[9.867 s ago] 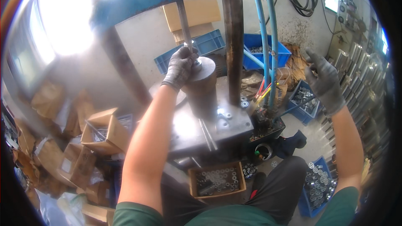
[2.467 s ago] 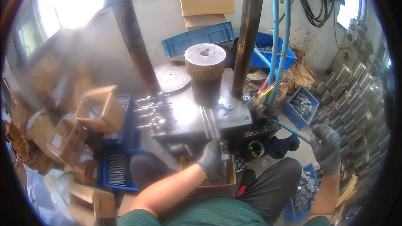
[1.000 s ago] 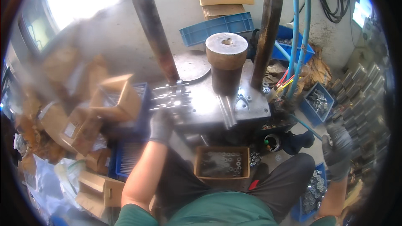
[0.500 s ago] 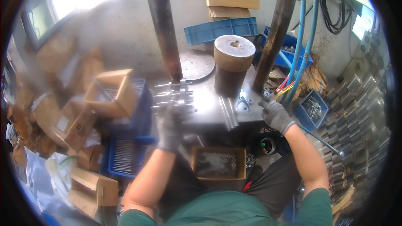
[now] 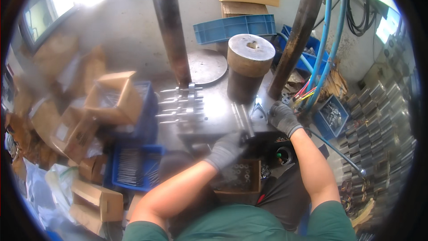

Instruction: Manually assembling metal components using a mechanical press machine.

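Observation:
My left hand, in a dark grey glove, reaches to the front edge of the metal table. Motion blurs its fingers, near the lower ends of two slim metal rods. My right hand, gloved alike, is closed with curled fingers at the table's right front; whatever they hold is hidden. Just left of it lies a blue-handled tool like pliers. Small metal rings sit behind that hand. On the table's left, several shiny shafts with wider collars lie in a row.
A heavy steel cylinder stands mid-table between two posts. Below the edge is a carton of rings. Blue bins of rods stand left; a blue bin of small parts and stacked metal pieces stand right.
My left hand has left the collared shafts and swung right to the lower ends of the rods. My right hand has shifted slightly left and nearer the pliers-like tool.

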`<state>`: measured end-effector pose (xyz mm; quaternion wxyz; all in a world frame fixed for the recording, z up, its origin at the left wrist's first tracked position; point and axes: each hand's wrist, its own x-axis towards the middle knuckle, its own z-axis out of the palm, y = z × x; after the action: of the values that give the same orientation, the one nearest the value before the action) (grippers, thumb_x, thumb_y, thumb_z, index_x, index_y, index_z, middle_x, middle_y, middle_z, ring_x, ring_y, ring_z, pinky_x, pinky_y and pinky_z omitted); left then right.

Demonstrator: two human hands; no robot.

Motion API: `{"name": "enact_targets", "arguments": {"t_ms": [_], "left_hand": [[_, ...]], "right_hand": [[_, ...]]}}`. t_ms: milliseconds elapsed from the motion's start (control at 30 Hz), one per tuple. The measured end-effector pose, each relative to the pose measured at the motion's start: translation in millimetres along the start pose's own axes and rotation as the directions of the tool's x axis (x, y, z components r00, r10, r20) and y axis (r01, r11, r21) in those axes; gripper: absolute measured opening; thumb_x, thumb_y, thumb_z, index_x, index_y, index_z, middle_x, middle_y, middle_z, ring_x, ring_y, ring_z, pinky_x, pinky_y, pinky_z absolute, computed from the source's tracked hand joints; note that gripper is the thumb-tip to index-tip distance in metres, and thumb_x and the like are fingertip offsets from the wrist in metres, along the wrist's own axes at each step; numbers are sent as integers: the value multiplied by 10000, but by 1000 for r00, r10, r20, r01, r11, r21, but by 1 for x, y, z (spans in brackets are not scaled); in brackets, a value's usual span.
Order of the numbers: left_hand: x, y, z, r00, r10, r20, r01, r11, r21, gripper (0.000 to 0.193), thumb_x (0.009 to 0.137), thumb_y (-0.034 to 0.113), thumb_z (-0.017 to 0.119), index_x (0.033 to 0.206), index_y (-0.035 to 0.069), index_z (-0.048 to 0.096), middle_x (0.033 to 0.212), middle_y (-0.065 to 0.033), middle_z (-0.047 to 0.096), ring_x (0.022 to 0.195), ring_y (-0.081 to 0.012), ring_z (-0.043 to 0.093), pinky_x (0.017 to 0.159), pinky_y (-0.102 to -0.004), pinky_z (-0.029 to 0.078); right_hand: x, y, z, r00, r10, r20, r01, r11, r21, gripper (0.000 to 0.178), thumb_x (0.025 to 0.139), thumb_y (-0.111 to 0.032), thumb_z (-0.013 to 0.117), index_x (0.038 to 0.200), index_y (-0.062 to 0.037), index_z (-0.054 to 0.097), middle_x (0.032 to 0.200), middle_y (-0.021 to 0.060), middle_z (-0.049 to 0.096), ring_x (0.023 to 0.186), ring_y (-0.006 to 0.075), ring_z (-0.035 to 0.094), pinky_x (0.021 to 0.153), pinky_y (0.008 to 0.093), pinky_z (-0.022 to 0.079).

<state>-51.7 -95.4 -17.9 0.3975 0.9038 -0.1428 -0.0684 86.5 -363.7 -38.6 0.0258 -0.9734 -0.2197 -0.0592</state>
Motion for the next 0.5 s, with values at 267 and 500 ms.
{"name": "enact_targets", "arguments": {"t_ms": [267,500], "left_hand": [[4,-15,6,989,-82,-127,67,990,-122,365,860,143,799,1163,33,626,943,-109,695,870,-169,684,801,-337,577],[14,-26,-22,690,145,-709,-388,901,-194,213,934,-77,715,1125,11,676,1069,-53,558,863,-136,643,786,-294,578]], "right_hand": [[-25,-12,-33,989,143,-47,-136,983,123,175,858,-238,722,864,-76,786,987,158,732,936,316,718,890,432,568],[-34,0,-40,898,440,6,-212,420,883,207,897,-131,752,1064,-17,710,896,96,704,729,188,690,636,315,547]]}}
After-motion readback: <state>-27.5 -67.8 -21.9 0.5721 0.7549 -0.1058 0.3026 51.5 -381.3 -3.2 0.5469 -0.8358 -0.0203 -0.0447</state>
